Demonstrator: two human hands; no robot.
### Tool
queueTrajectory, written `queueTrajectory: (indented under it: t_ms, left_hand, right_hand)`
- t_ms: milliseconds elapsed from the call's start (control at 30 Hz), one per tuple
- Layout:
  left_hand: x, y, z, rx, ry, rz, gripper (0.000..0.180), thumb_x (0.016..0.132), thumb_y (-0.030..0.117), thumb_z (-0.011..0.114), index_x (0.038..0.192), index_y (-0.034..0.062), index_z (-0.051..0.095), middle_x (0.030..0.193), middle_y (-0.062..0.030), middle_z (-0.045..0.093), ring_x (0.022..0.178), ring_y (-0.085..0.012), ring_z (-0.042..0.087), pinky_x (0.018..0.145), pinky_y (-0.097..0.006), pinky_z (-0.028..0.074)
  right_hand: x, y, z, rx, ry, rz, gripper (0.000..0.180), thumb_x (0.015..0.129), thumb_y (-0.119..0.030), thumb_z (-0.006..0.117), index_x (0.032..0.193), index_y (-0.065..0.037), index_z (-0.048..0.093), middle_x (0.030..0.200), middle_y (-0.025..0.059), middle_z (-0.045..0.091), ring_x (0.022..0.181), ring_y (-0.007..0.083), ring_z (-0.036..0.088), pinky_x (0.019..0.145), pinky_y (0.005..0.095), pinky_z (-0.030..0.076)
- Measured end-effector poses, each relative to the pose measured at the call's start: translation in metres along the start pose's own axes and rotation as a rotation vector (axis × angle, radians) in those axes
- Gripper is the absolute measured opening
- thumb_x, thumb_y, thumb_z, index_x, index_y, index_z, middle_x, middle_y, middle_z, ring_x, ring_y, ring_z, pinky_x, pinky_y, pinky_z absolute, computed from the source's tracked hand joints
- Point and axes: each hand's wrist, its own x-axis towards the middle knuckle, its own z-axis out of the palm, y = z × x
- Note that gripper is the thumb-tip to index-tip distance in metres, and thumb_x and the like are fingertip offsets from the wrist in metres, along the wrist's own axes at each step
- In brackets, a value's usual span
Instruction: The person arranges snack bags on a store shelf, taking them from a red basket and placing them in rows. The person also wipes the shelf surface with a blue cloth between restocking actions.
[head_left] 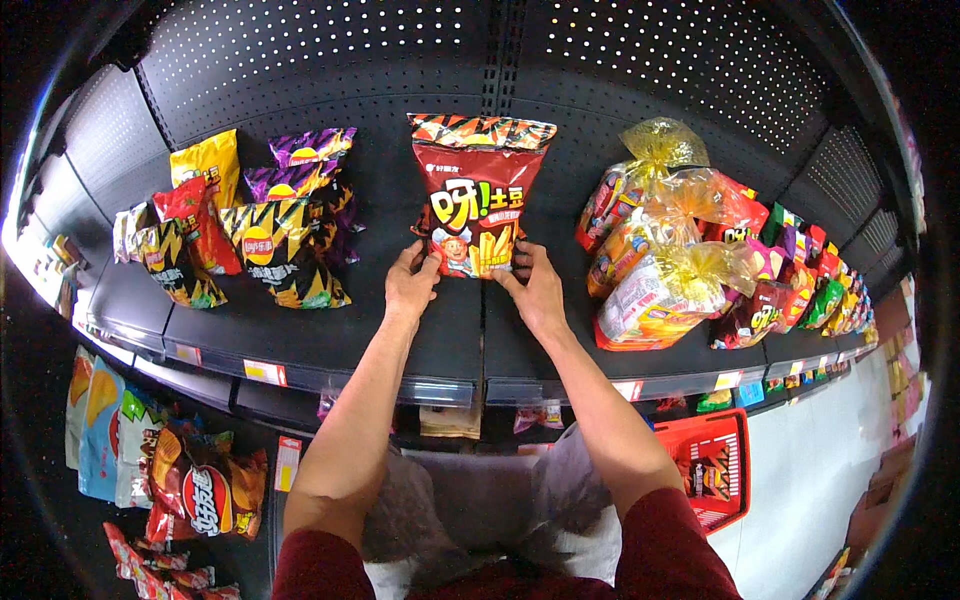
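Observation:
A dark red snack bag (478, 185) with a cartoon cook and potato sticks printed on it stands upright on the black shelf (400, 330). My left hand (412, 283) grips its lower left side, fingers curled behind and thumb at the front edge. At the lower right side my right hand (533, 290) holds it the same way. Part of another bag peeks out behind it on the left. To the left stand black chip bags (270, 250), purple bags (300, 170), a red bag (200, 225) and a yellow bag (208, 165).
On the right of the shelf are clear gift bags (660, 290) tied with gold mesh, then rows of colourful snack bags (790, 280). A price-tag rail (430, 390) runs along the front edge. Below, a red basket (738, 470) sits at right, more snack bags (205, 490) at left.

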Motion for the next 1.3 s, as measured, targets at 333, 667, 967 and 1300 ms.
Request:
queueTrajectory:
  t_ms: [333, 667, 967, 1300]
  left_hand:
    - [-0.005, -0.009, -0.009, 0.029, 0.009, 0.031, 0.064, 0.089, 0.027, 0.069, 0.144, 0.0036, 0.045, 0.113, -0.0119, 0.065, 0.079, -0.0157, 0.067, 0.056, -0.028, 0.053]
    - [-0.019, 0.003, -0.007, 0.098, 0.065, 0.116, 0.034, 0.093, 0.026, 0.062, 0.115, -0.0001, 0.059, 0.097, -0.0077, 0.068, 0.074, -0.0135, 0.067, 0.058, -0.026, 0.054]
    - [-0.056, 0.03, -0.013, 0.006, -0.046, 0.166, 0.028, 0.101, 0.033, 0.055, 0.085, 0.0121, 0.065, 0.062, 0.006, 0.053, 0.045, -0.0032, 0.046, 0.039, -0.018, 0.034]
    - [-0.044, 0.015, -0.018, -0.055, -0.187, 0.254, 0.035, 0.102, 0.035, 0.054, 0.075, 0.0133, 0.061, 0.048, 0.0116, 0.036, 0.037, -0.0001, 0.024, 0.038, -0.022, 0.015]
  right_hand:
    - [-0.012, 0.006, -0.007, -0.055, -0.039, -0.015, 0.053, 0.082, -0.015, 0.075, 0.126, 0.002, 0.051, 0.115, 0.0213, 0.064, 0.101, 0.032, 0.065, 0.089, 0.0395, 0.052]
    - [-0.036, -0.005, -0.035, -0.139, -0.046, -0.134, 0.036, 0.081, -0.018, 0.074, 0.109, 0.0, 0.061, 0.099, 0.0169, 0.065, 0.089, 0.0302, 0.065, 0.082, 0.0399, 0.052]
    - [-0.203, -0.028, -0.16, 0.157, 0.035, 0.039, 0.015, 0.098, -0.015, 0.058, 0.099, -0.003, 0.068, 0.076, 0.0027, 0.063, 0.064, 0.0088, 0.057, 0.059, 0.0268, 0.048]
    - [-0.428, 0.256, -0.356, -0.574, 0.542, 0.435, 0.039, 0.088, -0.011, 0.068, 0.123, 0.002, 0.056, 0.113, 0.0188, 0.068, 0.101, 0.0306, 0.067, 0.09, 0.0376, 0.052]
